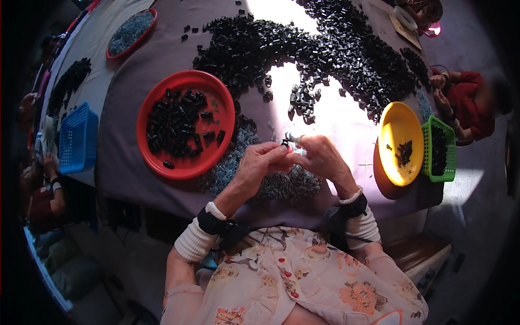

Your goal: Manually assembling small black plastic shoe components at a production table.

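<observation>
My left hand (pixel 260 162) and right hand (pixel 319 157) meet fingertip to fingertip over the screw pile (pixel 271 181), pinching a small black part (pixel 285 143) and a metal bit (pixel 294 137). The red plate (pixel 157 157) of black parts lies just left of the pile.

A single head-worn fisheye view looks steeply down from above the person's chest onto the counter (pixel 141 179). The hands (pixel 290 160) sit near, just under centre, forearms entering from the lower edge. The counter's far side bends along the top, and dark vignette rings the rim.
</observation>
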A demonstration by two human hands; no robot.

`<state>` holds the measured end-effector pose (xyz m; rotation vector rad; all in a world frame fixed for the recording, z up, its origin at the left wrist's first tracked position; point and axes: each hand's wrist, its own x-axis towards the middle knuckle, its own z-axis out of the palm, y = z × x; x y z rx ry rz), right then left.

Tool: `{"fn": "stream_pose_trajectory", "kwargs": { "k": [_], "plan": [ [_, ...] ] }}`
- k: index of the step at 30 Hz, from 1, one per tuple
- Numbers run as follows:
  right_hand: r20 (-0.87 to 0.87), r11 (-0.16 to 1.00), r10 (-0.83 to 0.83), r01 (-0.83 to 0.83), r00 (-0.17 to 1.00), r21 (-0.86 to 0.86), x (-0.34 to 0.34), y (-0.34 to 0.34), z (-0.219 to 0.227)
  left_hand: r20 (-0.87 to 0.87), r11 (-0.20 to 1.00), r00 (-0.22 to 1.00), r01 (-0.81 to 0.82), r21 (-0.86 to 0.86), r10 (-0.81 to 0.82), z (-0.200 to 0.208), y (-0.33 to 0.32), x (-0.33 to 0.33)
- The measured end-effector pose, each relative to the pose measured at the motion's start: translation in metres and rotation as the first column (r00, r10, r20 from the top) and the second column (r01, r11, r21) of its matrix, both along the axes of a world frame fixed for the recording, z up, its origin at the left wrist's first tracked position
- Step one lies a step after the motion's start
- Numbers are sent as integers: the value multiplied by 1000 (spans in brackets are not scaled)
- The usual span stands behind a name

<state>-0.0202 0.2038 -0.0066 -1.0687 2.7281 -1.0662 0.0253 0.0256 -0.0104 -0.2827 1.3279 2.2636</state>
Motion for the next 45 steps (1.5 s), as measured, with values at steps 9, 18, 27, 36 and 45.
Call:
{"fn": "stream_pose_trajectory", "kwargs": {
  "k": [9, 18, 27, 36, 45],
  "plan": [
    [-195, 935, -76, 138, 978, 326, -43, 8, -29, -23, 832, 832, -554, -13, 554, 5, -74, -12],
    [-640, 831, 318, 118, 700, 543, -35, 28, -47, -44, 849, 862, -506, -153, 506, 12, -77, -6],
    [167, 975, 155, -177, 974, 132, -30, -31, 23, -160, 982, 980, -136, -130, 115, -12, -16, -14],
    [10, 981, -48, 49, 999, -189, -35, -28, -72, -93, 965, 962, -252, 69, 258, -4, -33, -10],
    [244, 998, -41, 49, 969, -26, -43, -34, -35, -111, 956, 952, -276, 98, 287, -8, -42, -8]
  ]
}}
